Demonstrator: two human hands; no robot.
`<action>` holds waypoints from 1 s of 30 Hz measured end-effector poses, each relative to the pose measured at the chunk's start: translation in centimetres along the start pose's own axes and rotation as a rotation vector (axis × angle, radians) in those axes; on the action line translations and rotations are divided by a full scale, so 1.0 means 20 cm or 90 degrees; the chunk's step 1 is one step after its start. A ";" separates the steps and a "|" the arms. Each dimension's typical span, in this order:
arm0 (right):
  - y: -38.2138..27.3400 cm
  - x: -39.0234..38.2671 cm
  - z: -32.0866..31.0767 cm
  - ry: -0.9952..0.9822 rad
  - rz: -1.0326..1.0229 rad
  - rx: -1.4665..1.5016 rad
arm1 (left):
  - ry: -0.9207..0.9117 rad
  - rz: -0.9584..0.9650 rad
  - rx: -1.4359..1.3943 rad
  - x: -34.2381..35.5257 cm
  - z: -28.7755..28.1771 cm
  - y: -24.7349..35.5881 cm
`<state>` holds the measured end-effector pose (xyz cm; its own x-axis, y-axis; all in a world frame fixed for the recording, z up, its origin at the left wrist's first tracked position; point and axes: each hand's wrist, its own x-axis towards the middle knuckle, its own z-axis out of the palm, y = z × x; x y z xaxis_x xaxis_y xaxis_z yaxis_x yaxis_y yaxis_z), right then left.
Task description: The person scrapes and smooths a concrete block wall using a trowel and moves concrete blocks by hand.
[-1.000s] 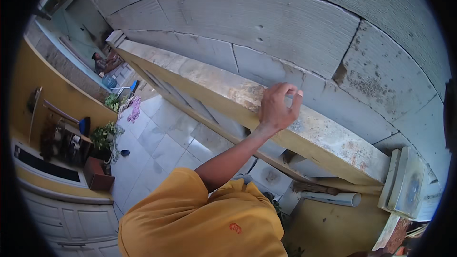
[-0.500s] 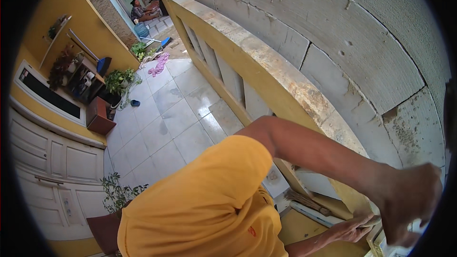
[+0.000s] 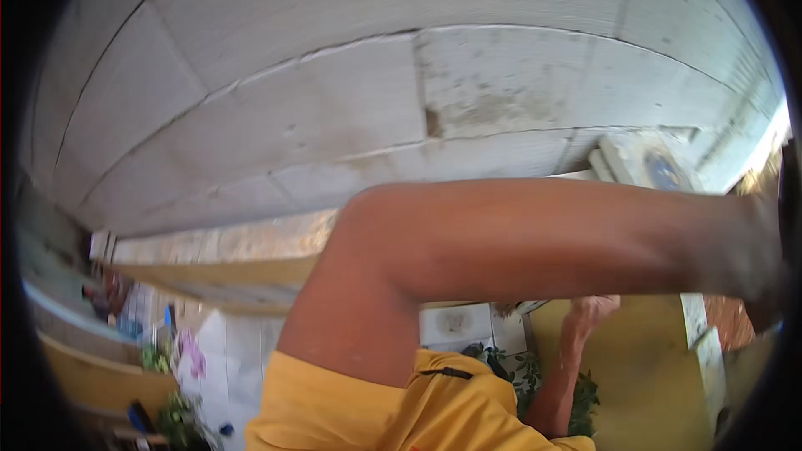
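My left forearm stretches across the lower middle to my left hand (image 3: 756, 255) at the far right edge, badly smeared by motion and partly out of sight, so its fingers are unclear. Beneath that forearm, my right hand (image 3: 593, 311) is low at the right, fingers curled beside the yellow surface (image 3: 635, 376); what they hold is hidden. Behind my left arm stand the yellow railing with a stained ledge (image 3: 217, 242), the pale block wall (image 3: 334, 100) and a stepped pale post cap (image 3: 635, 163).
White floor tiles (image 3: 236, 359) lie below, with a pink cloth (image 3: 190, 355), potted plants (image 3: 180, 413) and a blue broom head (image 3: 142, 416) at the left. A distant person (image 3: 104, 301) sits beyond the railing. A reddish rough patch (image 3: 728, 326) shows at the lower right.
My view has swung toward the wall. My left hand has moved from above the ledge to the far right edge, higher than half a second ago. My right arm shows lower right, raised slightly.
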<state>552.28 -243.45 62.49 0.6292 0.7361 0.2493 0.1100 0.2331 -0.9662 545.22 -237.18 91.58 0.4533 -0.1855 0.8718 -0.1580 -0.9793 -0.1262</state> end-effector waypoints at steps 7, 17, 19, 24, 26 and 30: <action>-0.36 0.36 -0.01 0.057 -0.200 0.040 | -0.069 -0.220 0.542 -0.15 -0.95 -0.23; -0.82 1.06 0.51 0.126 -0.529 -0.170 | 0.162 -0.157 1.199 -0.33 -2.06 -0.32; -0.93 1.19 0.49 0.128 -0.455 -0.153 | 0.144 -0.209 1.234 -0.40 -2.11 -0.36; -1.02 1.30 0.46 0.196 -0.267 -0.139 | 0.143 -0.167 1.264 -0.46 -2.11 -0.40; -1.04 1.32 0.48 0.132 -0.470 -0.156 | 0.166 -0.164 1.248 -0.44 -2.09 -0.39; -1.17 1.47 0.48 0.208 -0.378 -0.108 | 0.153 -0.211 1.239 -0.41 -2.07 -0.36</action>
<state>560.75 -221.14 93.13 0.6211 0.2796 0.7321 0.6095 0.4150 -0.6755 506.34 -225.25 104.82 0.1259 -0.1604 0.9790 0.9651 0.2482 -0.0834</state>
